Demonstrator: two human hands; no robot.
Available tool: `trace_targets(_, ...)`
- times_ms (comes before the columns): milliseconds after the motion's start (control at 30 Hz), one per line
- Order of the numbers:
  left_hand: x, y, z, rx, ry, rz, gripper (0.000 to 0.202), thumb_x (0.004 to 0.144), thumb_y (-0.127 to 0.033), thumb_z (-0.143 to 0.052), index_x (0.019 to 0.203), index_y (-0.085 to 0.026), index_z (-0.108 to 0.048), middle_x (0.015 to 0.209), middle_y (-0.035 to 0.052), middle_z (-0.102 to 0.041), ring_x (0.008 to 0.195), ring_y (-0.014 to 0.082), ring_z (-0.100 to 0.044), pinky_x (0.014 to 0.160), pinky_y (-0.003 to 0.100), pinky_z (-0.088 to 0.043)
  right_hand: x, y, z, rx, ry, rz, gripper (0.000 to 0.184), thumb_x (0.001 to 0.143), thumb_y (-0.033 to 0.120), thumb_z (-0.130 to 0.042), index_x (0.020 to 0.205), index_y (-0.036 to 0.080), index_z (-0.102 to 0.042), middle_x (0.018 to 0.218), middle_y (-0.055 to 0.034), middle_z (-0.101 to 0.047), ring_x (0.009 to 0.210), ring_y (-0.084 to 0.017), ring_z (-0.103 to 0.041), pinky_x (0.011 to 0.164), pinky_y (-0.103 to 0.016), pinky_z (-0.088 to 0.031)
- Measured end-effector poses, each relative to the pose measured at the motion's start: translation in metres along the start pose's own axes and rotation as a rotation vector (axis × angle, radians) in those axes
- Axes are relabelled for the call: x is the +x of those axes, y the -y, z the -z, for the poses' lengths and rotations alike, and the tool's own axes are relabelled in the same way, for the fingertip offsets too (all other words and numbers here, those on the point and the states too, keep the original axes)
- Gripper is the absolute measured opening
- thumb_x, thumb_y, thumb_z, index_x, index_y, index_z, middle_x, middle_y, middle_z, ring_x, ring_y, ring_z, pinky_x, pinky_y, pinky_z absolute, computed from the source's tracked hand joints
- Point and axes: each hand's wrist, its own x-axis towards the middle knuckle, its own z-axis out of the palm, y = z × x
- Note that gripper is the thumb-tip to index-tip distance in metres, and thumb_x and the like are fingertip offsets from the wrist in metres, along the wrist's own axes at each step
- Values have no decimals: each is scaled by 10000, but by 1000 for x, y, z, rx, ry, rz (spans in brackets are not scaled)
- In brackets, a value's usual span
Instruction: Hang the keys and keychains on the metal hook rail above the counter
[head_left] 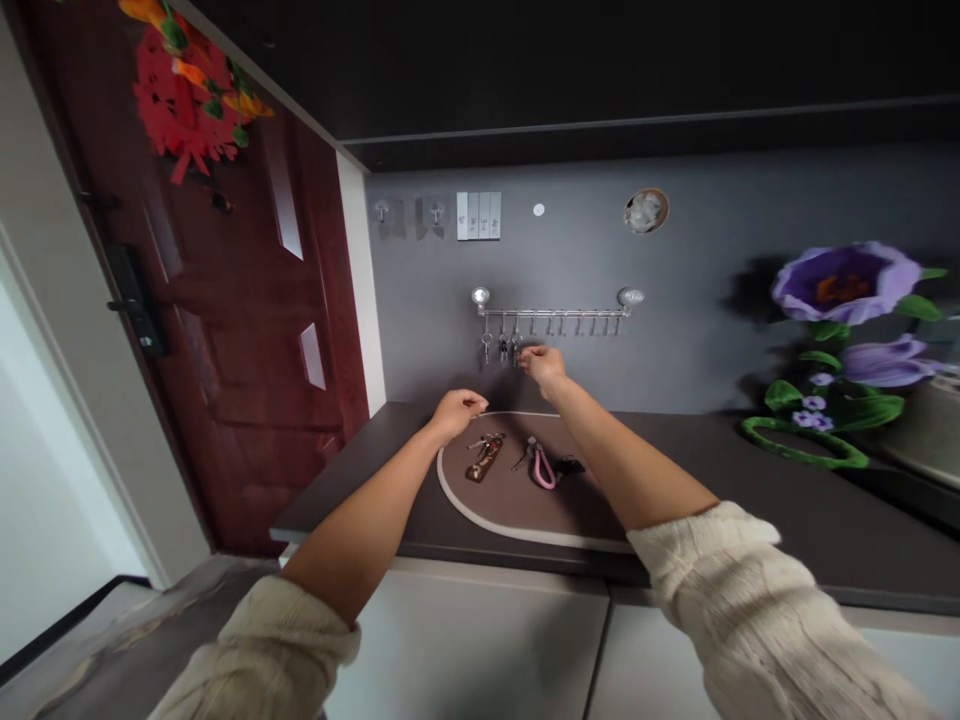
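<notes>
My right hand (543, 364) reaches up to a chrome hook rail (555, 313) on the grey wall, its fingers pinched at a key (517, 350) hanging from one of the left hooks. Two more keys (495, 347) hang beside it. My left hand (457, 411) hovers with curled fingers above a brown oval mat (517, 505) on the dark counter; I cannot make out anything in it. On the mat lie a key bunch with a brown fob (485, 456) and a key bunch with a pink strap (543, 464).
A dark red door (225, 300) with a red ornament stands at the left. Purple artificial flowers (847, 330) sit at the counter's right end. Wall switches (478, 215) and small hooks are mounted above the rail. White cabinet fronts lie below the counter edge.
</notes>
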Motion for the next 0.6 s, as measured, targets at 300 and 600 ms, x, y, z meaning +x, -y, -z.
trace_targets(300, -8, -6, 9, 39, 164, 78, 182, 620, -247, -603, 733, -106, -624, 578, -2, -559, 512, 71, -435, 528, 213, -321, -67, -16, 12, -110, 346, -40, 57, 652, 137, -529, 697, 119, -561, 593, -1, -544, 495, -45, -451, 493, -163, -358)
trace_targets(600, -8, 1, 5, 108, 286, 63, 127, 587, -183, -628, 690, -108, -632, 565, -2, -567, 536, 75, -451, 580, 228, -344, -64, -52, 22, -403, 660, 89, 127, 571, 129, -591, 687, 144, -638, 588, 7, -589, 516, -70, -469, 522, -186, -374)
